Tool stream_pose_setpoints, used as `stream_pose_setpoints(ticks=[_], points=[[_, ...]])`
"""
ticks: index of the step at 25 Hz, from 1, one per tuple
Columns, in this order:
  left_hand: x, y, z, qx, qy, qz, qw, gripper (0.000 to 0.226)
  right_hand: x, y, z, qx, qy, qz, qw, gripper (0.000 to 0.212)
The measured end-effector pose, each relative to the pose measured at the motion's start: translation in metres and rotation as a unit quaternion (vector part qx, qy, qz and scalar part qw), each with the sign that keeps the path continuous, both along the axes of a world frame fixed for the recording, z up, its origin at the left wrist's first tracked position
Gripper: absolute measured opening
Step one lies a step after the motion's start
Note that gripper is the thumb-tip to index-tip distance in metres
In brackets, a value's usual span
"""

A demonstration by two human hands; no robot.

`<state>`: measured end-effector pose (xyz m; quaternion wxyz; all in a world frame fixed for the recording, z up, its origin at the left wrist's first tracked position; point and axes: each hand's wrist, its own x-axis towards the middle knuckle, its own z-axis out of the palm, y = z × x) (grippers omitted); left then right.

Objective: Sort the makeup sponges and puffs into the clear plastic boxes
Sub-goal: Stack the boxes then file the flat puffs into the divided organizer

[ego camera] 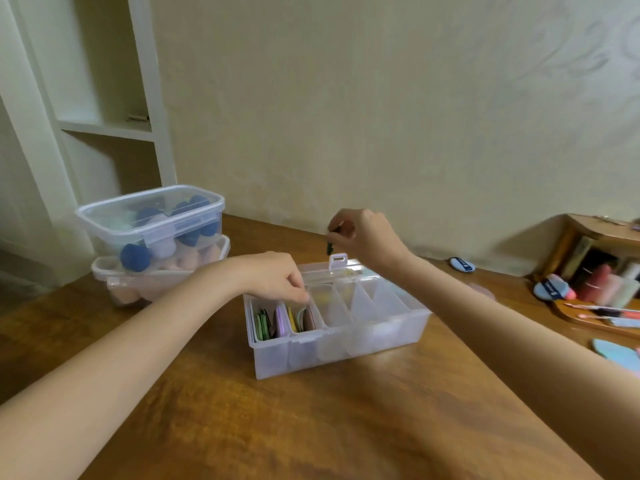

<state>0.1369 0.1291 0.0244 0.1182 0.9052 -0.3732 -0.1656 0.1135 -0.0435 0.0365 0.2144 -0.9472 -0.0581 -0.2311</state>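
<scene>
A clear divided box (346,344) stands open mid-table, its lid tilted back. The two leftmost compartments hold flat puffs standing on edge: green and pink ones (268,323), then yellow and brownish ones (302,318). My left hand (277,277) hovers over the second compartment with fingertips curled down onto the puffs there. My right hand (363,233) is raised behind the box and pinches a small dark green piece (329,244) that hangs from its fingers.
Two clear lidded boxes (152,216) are stacked at the back left, holding blue, white and peach sponges. At the right lie blue puffs (462,264), a wooden tray (595,320) with brushes and a wooden shelf. A wall rises just behind the table.
</scene>
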Motion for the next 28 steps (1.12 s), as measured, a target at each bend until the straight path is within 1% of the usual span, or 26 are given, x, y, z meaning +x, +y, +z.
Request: stream_pose_setpoints(ticks=[2, 4, 6, 8, 11, 14, 17, 21, 24, 26, 28], points=[[-0.017, 0.002, -0.004, 0.005, -0.026, 0.033, 0.999, 0.032, -0.035, 0.013, 0.000, 0.010, -0.023, 0.038, 0.999, 0.016], [-0.031, 0.003, -0.010, 0.000, -0.034, 0.068, 0.997, 0.036, -0.063, 0.023, -0.005, 0.011, -0.044, 0.054, 0.998, 0.017], [-0.042, 0.002, -0.015, -0.021, -0.025, 0.097, 0.995, 0.034, -0.081, 0.028, -0.013, 0.011, -0.044, 0.056, 0.997, 0.017], [-0.047, 0.001, -0.016, -0.046, -0.025, 0.116, 0.992, 0.026, -0.091, 0.032, -0.019, 0.022, -0.039, 0.061, 0.997, 0.016], [-0.047, 0.002, -0.012, -0.055, -0.058, 0.140, 0.987, 0.024, -0.096, 0.035, -0.026, 0.024, -0.037, 0.073, 0.996, 0.015], [-0.044, 0.003, -0.014, -0.048, -0.063, 0.132, 0.988, 0.033, -0.096, 0.039, -0.034, 0.009, -0.015, 0.081, 0.997, 0.014], [-0.043, 0.004, -0.016, -0.053, -0.067, 0.118, 0.989, 0.015, -0.096, 0.043, -0.039, -0.008, -0.006, 0.087, 0.996, 0.013], [-0.043, 0.003, -0.013, -0.051, -0.073, 0.121, 0.989, 0.011, -0.093, 0.048, -0.038, -0.069, 0.029, 0.074, 0.994, 0.013], [-0.046, 0.000, -0.013, -0.048, -0.074, 0.136, 0.987, 0.019, -0.085, 0.056, -0.038, -0.097, 0.073, 0.050, 0.991, 0.023], [-0.047, -0.001, -0.012, -0.039, -0.073, 0.141, 0.987, 0.024, -0.081, 0.058, -0.036, -0.104, 0.090, 0.029, 0.990, 0.021], [-0.045, -0.001, -0.012, -0.023, -0.065, 0.125, 0.990, 0.021, -0.077, 0.058, -0.036, -0.108, 0.105, 0.019, 0.988, 0.019]])
